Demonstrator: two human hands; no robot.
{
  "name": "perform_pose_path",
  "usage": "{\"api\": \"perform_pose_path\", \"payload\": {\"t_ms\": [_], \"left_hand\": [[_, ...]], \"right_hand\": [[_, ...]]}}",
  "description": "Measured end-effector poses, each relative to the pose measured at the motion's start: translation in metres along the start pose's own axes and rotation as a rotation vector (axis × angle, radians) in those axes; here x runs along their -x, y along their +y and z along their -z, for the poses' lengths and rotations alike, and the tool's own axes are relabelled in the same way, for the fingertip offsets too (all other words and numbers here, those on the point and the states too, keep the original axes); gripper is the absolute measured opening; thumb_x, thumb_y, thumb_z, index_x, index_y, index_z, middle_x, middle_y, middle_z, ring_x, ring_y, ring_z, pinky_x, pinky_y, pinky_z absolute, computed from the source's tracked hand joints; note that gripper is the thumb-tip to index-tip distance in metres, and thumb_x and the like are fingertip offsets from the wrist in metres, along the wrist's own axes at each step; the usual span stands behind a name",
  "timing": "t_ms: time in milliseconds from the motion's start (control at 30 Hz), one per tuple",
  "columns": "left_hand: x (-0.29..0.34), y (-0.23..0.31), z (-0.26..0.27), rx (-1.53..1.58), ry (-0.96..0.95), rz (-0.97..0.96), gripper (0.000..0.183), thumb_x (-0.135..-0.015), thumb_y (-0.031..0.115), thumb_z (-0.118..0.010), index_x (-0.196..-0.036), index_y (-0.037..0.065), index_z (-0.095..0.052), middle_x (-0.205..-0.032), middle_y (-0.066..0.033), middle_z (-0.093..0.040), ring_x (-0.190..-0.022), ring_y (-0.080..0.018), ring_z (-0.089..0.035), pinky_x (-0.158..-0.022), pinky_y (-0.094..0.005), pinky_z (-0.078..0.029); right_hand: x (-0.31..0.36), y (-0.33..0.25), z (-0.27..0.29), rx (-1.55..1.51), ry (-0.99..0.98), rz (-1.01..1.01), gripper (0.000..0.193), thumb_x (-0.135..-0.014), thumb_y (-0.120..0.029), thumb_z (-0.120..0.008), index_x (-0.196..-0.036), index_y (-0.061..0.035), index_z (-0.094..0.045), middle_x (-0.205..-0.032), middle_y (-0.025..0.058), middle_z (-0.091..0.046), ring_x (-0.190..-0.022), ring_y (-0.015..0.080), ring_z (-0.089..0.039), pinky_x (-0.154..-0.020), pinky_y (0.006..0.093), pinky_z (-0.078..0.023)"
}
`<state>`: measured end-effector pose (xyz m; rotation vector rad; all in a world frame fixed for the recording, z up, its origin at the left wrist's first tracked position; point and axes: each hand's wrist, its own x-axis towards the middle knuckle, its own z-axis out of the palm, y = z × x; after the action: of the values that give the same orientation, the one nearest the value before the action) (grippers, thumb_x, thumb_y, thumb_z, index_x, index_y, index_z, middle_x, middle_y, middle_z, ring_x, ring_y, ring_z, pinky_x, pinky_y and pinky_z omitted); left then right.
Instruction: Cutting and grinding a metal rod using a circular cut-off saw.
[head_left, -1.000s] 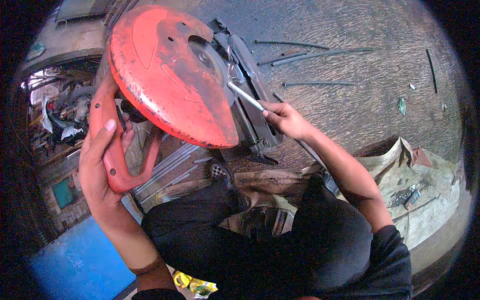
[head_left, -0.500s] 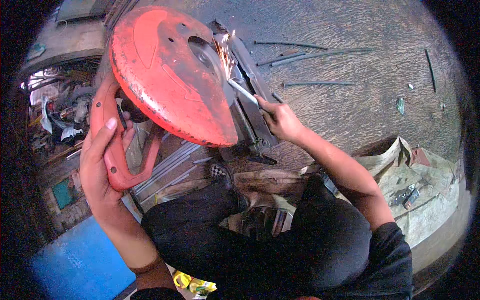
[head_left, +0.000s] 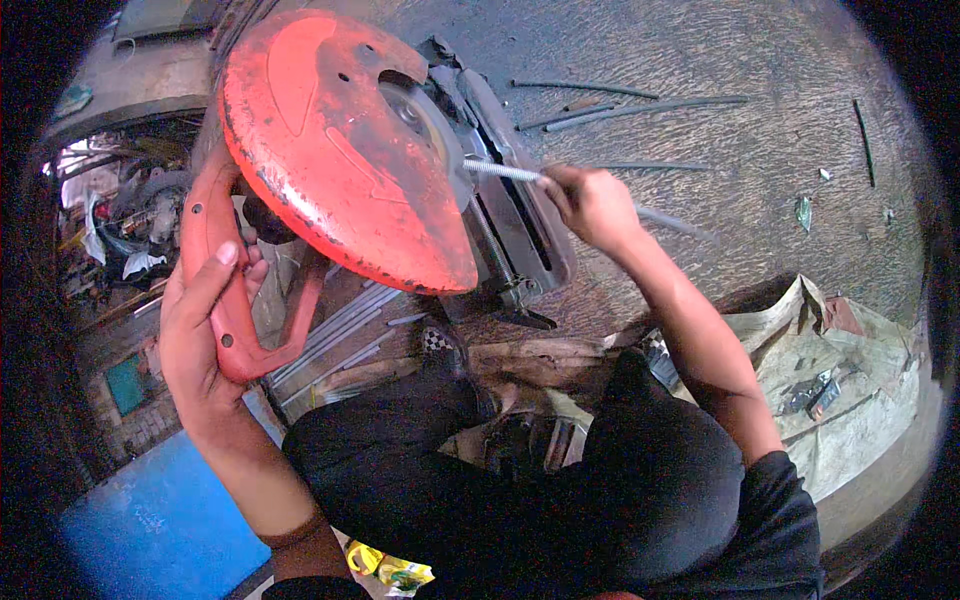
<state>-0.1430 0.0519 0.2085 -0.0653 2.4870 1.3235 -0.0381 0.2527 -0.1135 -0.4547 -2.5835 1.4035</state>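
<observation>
My left hand (head_left: 205, 315) is wrapped around the red loop handle (head_left: 232, 335) of a cut-off saw, thumb on its near side. The saw's big, scuffed red blade guard (head_left: 320, 130) fills the upper left, and part of the grey cutting disc (head_left: 425, 118) shows at its right edge. My right hand (head_left: 592, 208) is closed on a slim grey metal rod (head_left: 505, 171). One end of the rod lies beside the disc, over the saw's dark metal base (head_left: 505, 220); the other end sticks out behind my hand, smeared by motion.
Several dark rods (head_left: 640, 113) lie on the rough floor at the upper right. More grey rods (head_left: 345, 325) lie beneath the saw handle. A dirty cloth sheet (head_left: 850, 390) is spread at right, a blue panel (head_left: 170, 520) at lower left. Cluttered scrap (head_left: 130, 225) lies at far left.
The sparks at the disc are gone. My right hand has shifted right with the rod, which now lies more level and shows a long end behind my hand. My left hand has barely moved.
</observation>
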Motion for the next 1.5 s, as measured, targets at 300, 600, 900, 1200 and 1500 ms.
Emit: {"api": "perform_pose_path", "payload": {"t_ms": [300, 600, 900, 1200, 1500], "left_hand": [[0.003, 0.001, -0.007, 0.064, 0.010, -0.025, 0.045, -0.083, 0.014, -0.062, -0.122, -0.004, -0.047, -0.105, -0.0147, -0.058, -0.092, -0.0206, -0.058, -0.084, -0.0310, -0.048], [0.004, 0.002, -0.007, 0.066, 0.029, -0.022, 0.044, -0.084, 0.013, -0.062, -0.121, -0.005, -0.046, -0.106, -0.0156, -0.057, -0.094, -0.0220, -0.059, -0.086, -0.0321, -0.049], [0.001, 0.001, 0.000, 0.050, -0.005, 0.029, 0.046, -0.083, 0.016, -0.063, -0.121, -0.003, -0.046, -0.114, -0.0126, -0.056, -0.099, -0.0219, -0.056, -0.091, -0.0335, -0.046], [0.003, 0.001, -0.006, 0.059, 0.049, -0.020, 0.047, -0.083, 0.015, -0.063, -0.121, -0.006, -0.046, -0.105, -0.0149, -0.058, -0.092, -0.0204, -0.059, -0.086, -0.0306, -0.048], [-0.003, -0.002, 0.007, 0.058, -0.038, 0.019, 0.044, -0.081, 0.009, -0.061, -0.120, -0.006, -0.046, -0.105, -0.0141, -0.057, -0.095, -0.0206, -0.058, -0.089, -0.0322, -0.047]], "right_hand": [[-0.042, 0.000, 0.012, 0.256, 0.215, 0.207, 0.019, -0.082, -0.029, -0.061, -0.096, -0.0177, -0.067, -0.079, 0.0082, -0.055, -0.085, 0.0293, -0.051, -0.079, 0.0440, -0.037], [-0.052, -0.005, 0.015, 0.354, 0.276, 0.328, 0.016, -0.078, -0.025, -0.061, -0.092, -0.0220, -0.068, -0.078, 0.0045, -0.054, -0.086, 0.0240, -0.051, -0.082, 0.0442, -0.035], [-0.050, -0.012, 0.020, 0.382, 0.295, 0.355, 0.015, -0.077, -0.026, -0.060, -0.090, -0.0229, -0.067, -0.077, 0.0042, -0.055, -0.091, 0.0239, -0.052, -0.087, 0.0466, -0.034], [-0.040, -0.015, 0.029, 0.342, 0.304, 0.414, 0.015, -0.075, -0.023, -0.063, -0.089, -0.0214, -0.067, -0.077, 0.0022, -0.054, -0.087, 0.0225, -0.051, -0.084, 0.0438, -0.036], [-0.038, -0.009, 0.040, 0.405, 0.291, 0.333, 0.013, -0.076, -0.025, -0.064, -0.087, -0.0203, -0.068, -0.074, 0.0020, -0.054, -0.084, 0.0218, -0.052, -0.080, 0.0405, -0.036]]}}
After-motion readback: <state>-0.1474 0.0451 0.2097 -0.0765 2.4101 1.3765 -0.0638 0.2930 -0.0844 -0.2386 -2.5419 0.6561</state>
